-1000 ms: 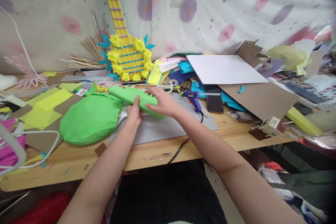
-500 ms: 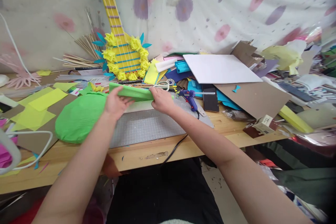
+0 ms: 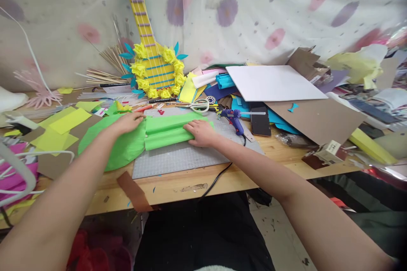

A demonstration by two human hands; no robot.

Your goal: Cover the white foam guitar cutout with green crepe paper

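Observation:
A folded sheet of green crepe paper (image 3: 165,130) lies over the grey cutting mat (image 3: 159,165), with a raised fold along its length. My right hand (image 3: 201,133) is at its right end, fingers bent over the fold. The sheet's left end meets a round, green-covered piece (image 3: 110,142) that rests on the table. Above the far right edge of that round piece is my left hand (image 3: 129,122), fingers loosely stretched towards the seam. Whether its fingertips touch the paper is hard to tell.
Scissors (image 3: 200,105) and a purple glue gun (image 3: 233,120) lie beyond and right of the paper. A phone (image 3: 260,118) and a white board (image 3: 275,82) are farther right. A yellow paper guitar (image 3: 155,70) leans at the back. Yellow sheets (image 3: 68,120) lie left.
The green paper, earlier held up folded between both hands, now lies lower and spread on the mat beside the round piece. My left hand has moved left, off the paper's near side.

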